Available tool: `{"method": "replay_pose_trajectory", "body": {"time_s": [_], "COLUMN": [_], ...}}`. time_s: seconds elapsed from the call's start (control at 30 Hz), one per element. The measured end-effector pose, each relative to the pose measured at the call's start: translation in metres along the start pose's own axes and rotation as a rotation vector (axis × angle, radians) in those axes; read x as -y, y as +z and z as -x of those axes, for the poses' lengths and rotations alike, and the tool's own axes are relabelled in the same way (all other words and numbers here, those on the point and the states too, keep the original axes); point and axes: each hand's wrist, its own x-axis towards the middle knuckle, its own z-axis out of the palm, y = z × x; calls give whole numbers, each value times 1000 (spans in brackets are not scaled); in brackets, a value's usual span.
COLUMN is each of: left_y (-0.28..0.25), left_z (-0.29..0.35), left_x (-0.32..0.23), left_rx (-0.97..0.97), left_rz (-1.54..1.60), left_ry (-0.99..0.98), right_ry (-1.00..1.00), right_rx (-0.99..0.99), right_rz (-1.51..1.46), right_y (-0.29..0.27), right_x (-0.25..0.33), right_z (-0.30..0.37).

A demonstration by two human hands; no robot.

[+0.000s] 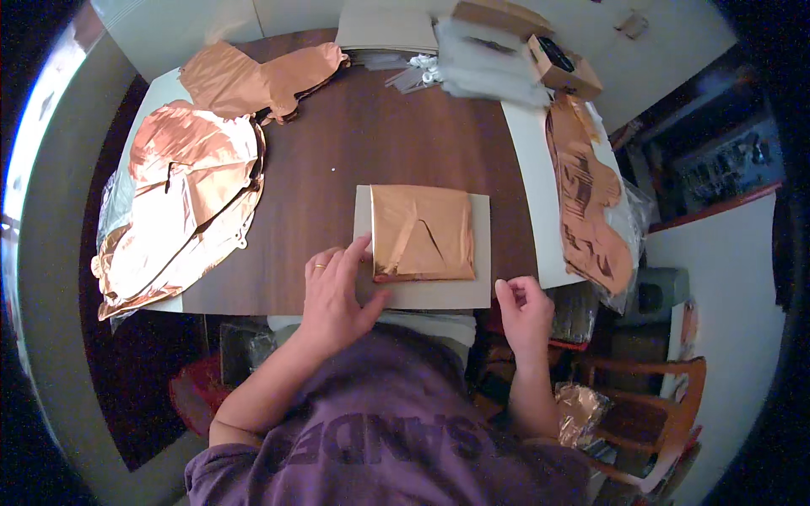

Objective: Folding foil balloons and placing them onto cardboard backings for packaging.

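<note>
A deflated rose-gold foil balloon point(424, 240), folded into a near square, lies flat on a grey-beige cardboard sheet point(422, 295) at the table's near edge. A crease forms a peaked line across its middle. My left hand point(337, 291), with a ring on one finger, has its fingers stretched out and apart. Its index fingertip rests at the left edge of the cardboard, close to the folded foil; nothing is in its grasp. To the right of the cardboard, by the table's front edge, my right hand point(525, 310) is loosely curled closed, and no object shows in it.
Unfolded foil balloons pile up at the left point(194, 185) and far left point(261, 80). Another foil stack point(586, 202) sits on the right side. At the back are cardboard sheets point(386, 29), clear plastic bags point(485, 63) and an open box point(565, 67). A wooden chair point(688, 396) stands lower right.
</note>
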Motion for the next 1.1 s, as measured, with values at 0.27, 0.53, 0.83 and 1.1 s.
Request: {"method": "replay_pose_trajectory", "body": {"time_s": [0.27, 0.53, 0.83, 1.1], "left_y": [5, 12, 11, -11], "left_z": [-11, 0, 9, 7], "left_x": [-9, 6, 18, 0], "left_rx": [41, -17, -5, -180], "left_rz": [24, 12, 79, 559], "left_ry": [-188, 43, 167, -201], "right_ry": [186, 359, 519, 312], "right_rx": [124, 297, 485, 610], "right_rz": [-777, -1024, -955, -764], "right_y": [13, 6, 12, 0], "right_x": [-2, 3, 21, 45], "right_z": [22, 9, -32, -36]}}
